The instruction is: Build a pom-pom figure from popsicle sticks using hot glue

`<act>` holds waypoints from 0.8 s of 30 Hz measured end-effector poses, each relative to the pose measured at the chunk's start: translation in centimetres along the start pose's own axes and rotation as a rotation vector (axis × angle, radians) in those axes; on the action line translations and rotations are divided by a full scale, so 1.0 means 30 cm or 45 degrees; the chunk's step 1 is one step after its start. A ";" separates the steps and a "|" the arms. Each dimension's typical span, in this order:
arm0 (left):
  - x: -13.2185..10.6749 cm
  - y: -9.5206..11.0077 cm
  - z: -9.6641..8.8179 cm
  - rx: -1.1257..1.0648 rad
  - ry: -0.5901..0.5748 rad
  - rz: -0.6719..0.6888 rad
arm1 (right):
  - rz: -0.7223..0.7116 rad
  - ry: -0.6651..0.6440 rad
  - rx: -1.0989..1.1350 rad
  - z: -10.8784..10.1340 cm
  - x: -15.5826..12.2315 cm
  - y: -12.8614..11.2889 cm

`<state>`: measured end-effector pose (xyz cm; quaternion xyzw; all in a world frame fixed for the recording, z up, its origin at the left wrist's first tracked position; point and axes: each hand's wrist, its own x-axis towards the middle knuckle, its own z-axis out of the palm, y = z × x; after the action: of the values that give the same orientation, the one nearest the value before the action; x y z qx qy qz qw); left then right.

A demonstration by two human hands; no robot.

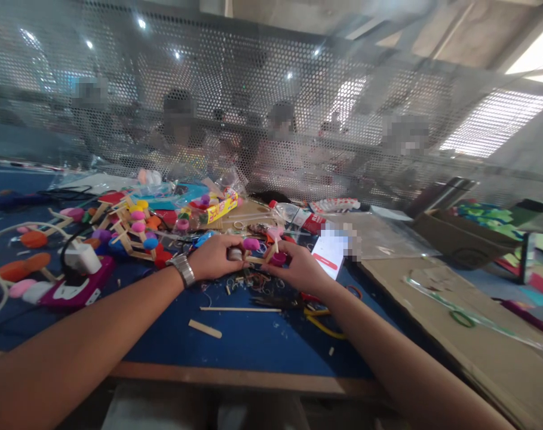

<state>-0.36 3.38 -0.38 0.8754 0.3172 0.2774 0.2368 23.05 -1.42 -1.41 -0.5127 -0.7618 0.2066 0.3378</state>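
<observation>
My left hand (215, 258), with a metal-band watch on the wrist, is closed with a small whitish roll (235, 255) in its fingers. My right hand (300, 267) is closed on a small craft-stick model (272, 251) with pink and magenta pieces on it. A bright pink piece (251, 244) shows between the two hands, close to my left fingertips. The hands nearly meet above the blue tabletop (163, 334). Fingers partly hide how the model's sticks join. Thread-like scraps (257, 283) lie below the hands.
Pliers (278, 301), a loose craft stick (205, 328) and a thin stick (239, 309) lie in front. More stick models (132, 224) and a purple power strip (76, 286) are at left. A lit phone (329, 251) and cardboard (432, 310) are at right. People sit behind a mesh screen (235, 77).
</observation>
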 end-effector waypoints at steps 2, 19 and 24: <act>-0.001 0.000 0.001 0.025 0.006 0.016 | -0.015 -0.008 -0.003 0.001 0.000 -0.004; -0.002 0.011 -0.001 0.140 0.009 0.164 | -0.226 0.080 -0.063 0.017 0.013 0.029; -0.001 0.008 -0.009 0.092 0.027 0.259 | -0.380 0.167 -0.090 0.008 0.013 0.027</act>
<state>-0.45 3.25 -0.06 0.9080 0.2391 0.2977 0.1725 23.28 -0.72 -2.00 -0.4177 -0.8126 0.0934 0.3956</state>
